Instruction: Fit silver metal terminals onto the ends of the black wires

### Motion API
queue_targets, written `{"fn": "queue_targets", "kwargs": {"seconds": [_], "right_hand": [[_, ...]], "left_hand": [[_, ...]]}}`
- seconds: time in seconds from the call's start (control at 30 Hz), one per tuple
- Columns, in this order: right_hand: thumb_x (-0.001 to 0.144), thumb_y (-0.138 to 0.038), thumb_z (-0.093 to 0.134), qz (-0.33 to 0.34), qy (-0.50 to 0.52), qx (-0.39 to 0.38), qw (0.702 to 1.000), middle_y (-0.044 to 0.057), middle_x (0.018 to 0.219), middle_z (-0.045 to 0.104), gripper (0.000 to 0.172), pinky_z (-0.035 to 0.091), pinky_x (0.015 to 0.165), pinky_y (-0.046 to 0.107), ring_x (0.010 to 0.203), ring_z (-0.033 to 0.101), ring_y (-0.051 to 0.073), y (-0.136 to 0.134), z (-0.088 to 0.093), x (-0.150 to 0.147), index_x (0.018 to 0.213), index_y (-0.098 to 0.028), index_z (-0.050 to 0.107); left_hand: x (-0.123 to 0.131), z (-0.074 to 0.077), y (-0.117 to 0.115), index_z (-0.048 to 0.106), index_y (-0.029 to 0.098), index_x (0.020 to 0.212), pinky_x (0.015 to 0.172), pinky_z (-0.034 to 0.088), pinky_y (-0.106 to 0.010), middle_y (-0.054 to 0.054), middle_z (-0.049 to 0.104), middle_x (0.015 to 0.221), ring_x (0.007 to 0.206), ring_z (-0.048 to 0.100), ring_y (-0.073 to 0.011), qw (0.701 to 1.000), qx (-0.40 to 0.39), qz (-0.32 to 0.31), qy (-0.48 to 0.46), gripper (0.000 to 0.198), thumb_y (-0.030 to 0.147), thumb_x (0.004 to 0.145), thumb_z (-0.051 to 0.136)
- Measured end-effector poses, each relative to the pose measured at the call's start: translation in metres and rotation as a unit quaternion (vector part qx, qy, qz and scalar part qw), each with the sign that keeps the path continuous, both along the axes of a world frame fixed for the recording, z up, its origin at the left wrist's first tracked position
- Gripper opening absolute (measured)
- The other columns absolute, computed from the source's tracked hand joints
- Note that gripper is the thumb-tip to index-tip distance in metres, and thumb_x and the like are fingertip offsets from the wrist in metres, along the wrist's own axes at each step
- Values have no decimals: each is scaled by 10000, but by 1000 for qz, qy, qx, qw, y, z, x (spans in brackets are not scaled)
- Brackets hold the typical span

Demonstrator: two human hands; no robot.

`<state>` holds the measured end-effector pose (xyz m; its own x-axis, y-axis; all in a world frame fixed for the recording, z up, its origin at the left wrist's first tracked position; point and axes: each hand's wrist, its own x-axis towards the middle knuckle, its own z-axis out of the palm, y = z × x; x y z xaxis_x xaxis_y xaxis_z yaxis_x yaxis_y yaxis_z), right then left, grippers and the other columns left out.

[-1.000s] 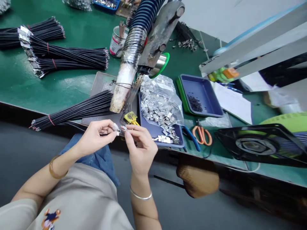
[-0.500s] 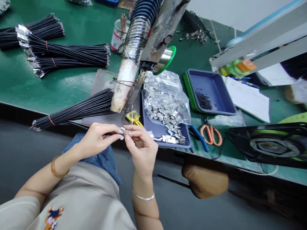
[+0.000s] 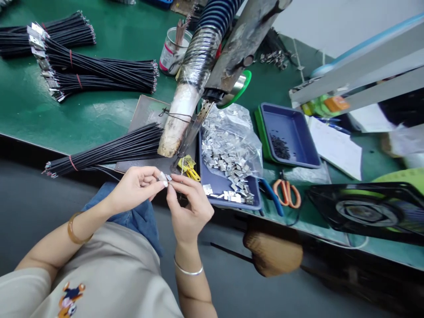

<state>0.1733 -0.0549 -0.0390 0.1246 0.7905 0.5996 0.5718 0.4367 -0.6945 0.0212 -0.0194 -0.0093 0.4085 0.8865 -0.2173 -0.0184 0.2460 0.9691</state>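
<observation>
Below the bench edge, both hands meet at a small silvery metal piece (image 3: 168, 177). My left hand (image 3: 141, 186) pinches it between thumb and forefinger, with white coverings on those fingertips. From the other side, my right hand (image 3: 190, 205) closes its thumb and fingers on it. Fingers hide most of the piece, and whether a wire is attached I cannot tell. Just beyond the hands lies a yellow tool (image 3: 188, 168) beside the soldering iron-like metal rod (image 3: 195, 126). To the right, a blue tray (image 3: 225, 204) carries loose metal pieces (image 3: 232, 170) and a plastic bag.
A black cable bundle (image 3: 112, 148) lies at the left edge, with more tied bundles (image 3: 102, 73) behind. A pale fume hose (image 3: 179, 115) hangs over the bench. Rightward are blue-handled pliers (image 3: 273, 198), orange-handled scissors (image 3: 287, 194), a second tray (image 3: 303, 132) and a black fan (image 3: 367, 212).
The view has shifted slightly. My hands stay together at the small piece, but my left fingers have curled more and my right thumb has moved up and left.
</observation>
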Motion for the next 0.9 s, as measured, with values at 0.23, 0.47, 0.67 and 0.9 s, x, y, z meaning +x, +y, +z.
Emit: {"fn": "queue_targets", "kwargs": {"seconds": [0.23, 0.47, 0.67, 0.9], "right_hand": [[930, -100, 604, -14, 64, 65, 996, 33, 993, 780, 182, 625, 813, 338, 919, 758, 177, -7, -3, 4, 1029, -226, 691], [948, -142, 586, 17, 73, -10, 997, 35, 976, 771, 105, 631, 791, 324, 904, 753, 169, -9, 1, 5, 917, -213, 655], [847, -67, 726, -45, 4, 92, 995, 17, 935, 777, 172, 635, 775, 289, 825, 758, 149, -5, 5, 3, 927, -218, 704], [886, -75, 670, -8, 65, 55, 996, 9, 900, 778, 165, 643, 740, 294, 813, 763, 153, -6, 2, 4, 955, -222, 697]], "left_hand": [[5, -2, 2, 659, 95, 741, 498, 255, -186, 53, 432, 546, 513, 329, -52, 999, 2, 33, -12, 227, 321, 749, 674], [7, -3, 4, 690, 94, 686, 568, 384, -206, -6, 591, 612, 569, 459, -80, 999, 1, 30, -34, 165, 258, 678, 667], [8, 0, 5, 578, 127, 612, 479, 182, -185, 84, 335, 505, 500, 235, -39, 999, 26, 28, -6, 127, 233, 668, 618], [9, 2, 6, 570, 136, 656, 495, 228, -189, 81, 349, 515, 500, 269, -51, 999, 27, 34, -10, 141, 266, 706, 586]]}}
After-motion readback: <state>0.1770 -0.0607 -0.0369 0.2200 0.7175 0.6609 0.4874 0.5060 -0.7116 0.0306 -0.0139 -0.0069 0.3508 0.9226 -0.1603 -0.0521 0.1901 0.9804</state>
